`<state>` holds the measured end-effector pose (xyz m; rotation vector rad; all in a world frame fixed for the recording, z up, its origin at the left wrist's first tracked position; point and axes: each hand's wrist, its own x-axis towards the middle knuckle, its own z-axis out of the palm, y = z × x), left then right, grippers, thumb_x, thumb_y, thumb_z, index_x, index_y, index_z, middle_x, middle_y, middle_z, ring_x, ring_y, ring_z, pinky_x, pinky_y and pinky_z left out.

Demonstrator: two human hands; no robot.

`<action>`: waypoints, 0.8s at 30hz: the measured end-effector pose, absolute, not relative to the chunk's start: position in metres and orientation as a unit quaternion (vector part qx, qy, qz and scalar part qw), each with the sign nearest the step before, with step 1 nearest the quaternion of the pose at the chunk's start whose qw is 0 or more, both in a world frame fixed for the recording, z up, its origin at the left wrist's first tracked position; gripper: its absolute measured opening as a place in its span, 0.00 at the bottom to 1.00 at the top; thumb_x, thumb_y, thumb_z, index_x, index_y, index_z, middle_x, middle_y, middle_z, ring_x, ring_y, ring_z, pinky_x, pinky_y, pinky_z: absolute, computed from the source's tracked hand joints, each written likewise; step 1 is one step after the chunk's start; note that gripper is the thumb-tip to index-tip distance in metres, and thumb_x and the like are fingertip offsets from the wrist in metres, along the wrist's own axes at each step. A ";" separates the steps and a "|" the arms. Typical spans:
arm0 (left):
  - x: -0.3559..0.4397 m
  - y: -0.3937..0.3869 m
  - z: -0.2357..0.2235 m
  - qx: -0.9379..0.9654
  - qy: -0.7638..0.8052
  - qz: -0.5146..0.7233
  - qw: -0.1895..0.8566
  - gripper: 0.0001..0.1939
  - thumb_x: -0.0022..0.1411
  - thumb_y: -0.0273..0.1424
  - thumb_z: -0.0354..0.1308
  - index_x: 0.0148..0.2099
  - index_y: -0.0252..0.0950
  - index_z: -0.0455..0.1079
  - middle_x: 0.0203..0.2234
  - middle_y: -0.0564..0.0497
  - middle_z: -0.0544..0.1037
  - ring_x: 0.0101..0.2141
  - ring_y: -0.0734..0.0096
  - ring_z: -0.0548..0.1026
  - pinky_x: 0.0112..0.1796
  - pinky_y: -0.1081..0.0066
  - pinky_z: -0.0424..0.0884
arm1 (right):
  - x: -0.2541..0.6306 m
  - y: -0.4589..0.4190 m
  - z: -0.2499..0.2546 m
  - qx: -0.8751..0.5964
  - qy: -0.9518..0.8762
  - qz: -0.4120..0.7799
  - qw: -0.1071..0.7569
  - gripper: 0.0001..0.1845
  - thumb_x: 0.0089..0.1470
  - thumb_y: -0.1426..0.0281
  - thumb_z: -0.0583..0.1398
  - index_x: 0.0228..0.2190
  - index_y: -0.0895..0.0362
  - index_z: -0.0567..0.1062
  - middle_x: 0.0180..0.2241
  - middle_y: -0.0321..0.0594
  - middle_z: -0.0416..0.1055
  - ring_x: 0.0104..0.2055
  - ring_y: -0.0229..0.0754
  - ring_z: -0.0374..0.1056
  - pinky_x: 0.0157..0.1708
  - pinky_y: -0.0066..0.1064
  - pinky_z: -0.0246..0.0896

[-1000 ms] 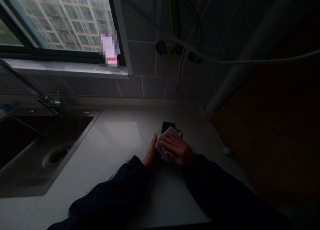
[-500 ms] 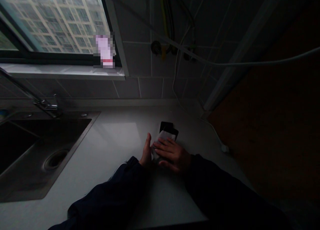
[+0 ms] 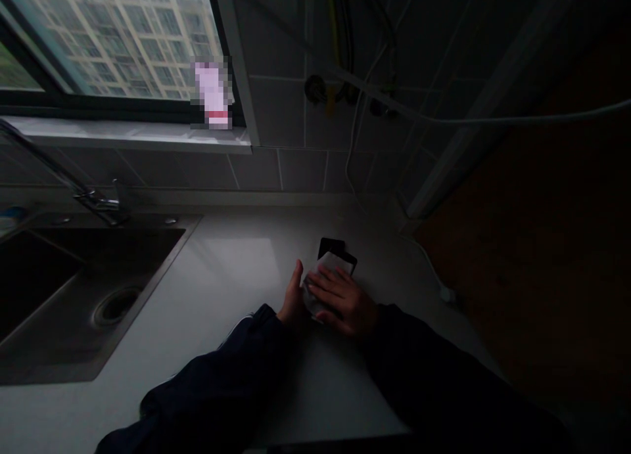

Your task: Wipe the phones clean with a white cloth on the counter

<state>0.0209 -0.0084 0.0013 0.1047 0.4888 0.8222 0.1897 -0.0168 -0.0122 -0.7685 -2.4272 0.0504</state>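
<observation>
A pale, thin cloth or tissue (image 3: 335, 262) lies over a dark, flat object whose black corner shows at its upper right edge. My right hand (image 3: 342, 297) rests flat on the cloth, fingers stretched out and a little apart. At the cloth's left side stands my left hand (image 3: 294, 297), its thumb stretched upward; its other fingers are mostly hidden. Just beyond the cloth, a black, flat, rounded-corner object (image 3: 331, 245) lies on the white countertop (image 3: 236, 270). Dim light hides what is under my right palm.
To the left is a steel sink (image 3: 148, 303) with a drain and a chrome faucet (image 3: 101, 204). Behind are a tiled wall and a window (image 3: 128, 46), with a blurred-out pink item on its sill (image 3: 148, 135). A white cable (image 3: 493, 120) crosses at upper right; a plug (image 3: 447, 294) lies at the right edge.
The whole view has shifted slightly, so the scene sits a little further right. My right hand has moved very slightly on the cloth, and more of the cloth shows beyond the fingers.
</observation>
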 end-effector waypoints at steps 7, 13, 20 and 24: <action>0.026 -0.009 0.009 0.031 0.240 0.392 0.887 0.41 0.70 0.56 0.39 0.59 0.24 0.71 0.40 0.34 0.82 0.44 0.52 0.82 0.48 0.61 0.74 | 0.195 -0.011 -0.016 -0.260 -0.918 0.039 0.296 0.27 0.70 0.58 0.49 0.61 0.60 0.69 0.65 0.51 0.64 0.72 0.53 0.52 0.66 0.57 0.52; 0.028 -0.009 0.012 0.035 0.239 0.394 0.887 0.41 0.69 0.58 0.39 0.60 0.27 0.72 0.43 0.35 0.82 0.45 0.50 0.81 0.47 0.58 0.74 | 0.208 -0.001 -0.014 -0.308 -0.900 0.044 0.305 0.26 0.70 0.60 0.49 0.63 0.56 0.67 0.66 0.49 0.63 0.71 0.50 0.54 0.68 0.55 0.50; 0.024 -0.006 0.002 0.065 0.236 0.412 0.878 0.34 0.70 0.54 0.44 0.59 0.31 0.72 0.43 0.39 0.82 0.43 0.53 0.81 0.47 0.59 0.74 | 0.210 0.000 -0.012 -0.330 -0.888 0.048 0.318 0.28 0.70 0.59 0.51 0.64 0.59 0.65 0.66 0.53 0.60 0.72 0.54 0.50 0.68 0.59 0.48; 0.020 -0.003 -0.004 0.064 0.283 0.431 0.854 0.26 0.71 0.45 0.47 0.49 0.29 0.76 0.35 0.40 0.83 0.38 0.57 0.82 0.43 0.63 0.75 | 0.202 -0.009 -0.015 -0.243 -0.919 0.060 0.305 0.29 0.68 0.55 0.52 0.61 0.59 0.70 0.64 0.52 0.65 0.72 0.52 0.51 0.68 0.57 0.47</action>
